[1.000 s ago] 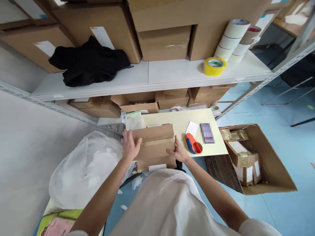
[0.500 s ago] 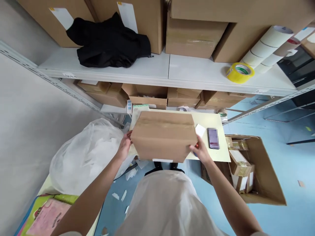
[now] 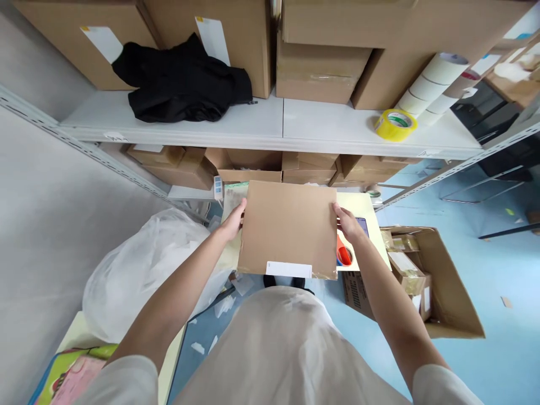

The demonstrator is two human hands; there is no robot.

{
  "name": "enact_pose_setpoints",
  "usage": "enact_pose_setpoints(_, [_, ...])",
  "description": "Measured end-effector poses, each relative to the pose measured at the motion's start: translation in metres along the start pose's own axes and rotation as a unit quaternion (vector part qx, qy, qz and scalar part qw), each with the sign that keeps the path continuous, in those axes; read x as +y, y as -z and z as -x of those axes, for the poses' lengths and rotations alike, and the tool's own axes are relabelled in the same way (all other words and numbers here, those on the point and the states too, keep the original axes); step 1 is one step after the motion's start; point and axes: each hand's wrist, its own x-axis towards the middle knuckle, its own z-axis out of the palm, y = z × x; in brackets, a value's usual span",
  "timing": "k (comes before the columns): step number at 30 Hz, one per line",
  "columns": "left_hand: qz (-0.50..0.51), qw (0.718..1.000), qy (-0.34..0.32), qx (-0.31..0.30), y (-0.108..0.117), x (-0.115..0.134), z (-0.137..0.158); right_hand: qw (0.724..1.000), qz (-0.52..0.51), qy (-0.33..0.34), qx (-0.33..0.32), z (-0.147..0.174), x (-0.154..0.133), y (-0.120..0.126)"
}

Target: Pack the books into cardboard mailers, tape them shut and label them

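A brown cardboard box [image 3: 291, 225] is held between my two hands above the pale yellow table [image 3: 367, 211]. One broad face is turned up toward me, with a white label [image 3: 289, 269] at its near edge. My left hand [image 3: 234, 220] grips the left side, and my right hand [image 3: 346, 220] grips the right side; some fingers are hidden behind the box. Close to the right hand, a tape roll with an orange-red part [image 3: 344, 256] lies on the table. A phone [image 3: 362, 226] is partly covered by my right wrist.
Shelving [image 3: 324, 121] with cartons stands ahead, carrying a black garment [image 3: 185, 79] and yellow tape [image 3: 395, 125]. At right on the floor, an open carton [image 3: 455, 281] contains several small boxes. A white plastic bag [image 3: 143, 264] bulges at left; paper scraps [image 3: 225, 305] litter the floor.
The box has tilted, so its broad labelled face now points up toward me. Both hands have moved up with its sides. The orange-red tape has come into fuller view.
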Motion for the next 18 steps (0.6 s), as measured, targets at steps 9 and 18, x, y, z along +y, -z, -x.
enact_pose_setpoints(9, [0.044, 0.999, 0.019, -0.022, -0.002, -0.022, -0.011, 0.996, 0.057, -0.012, 0.072, -0.017, 0.028, -0.009])
enact_pose_setpoints(18, [0.018, 0.999, 0.017, -0.039, 0.013, -0.083, 0.001, 0.997, -0.042, 0.051, -0.026, -0.002, 0.078, -0.004])
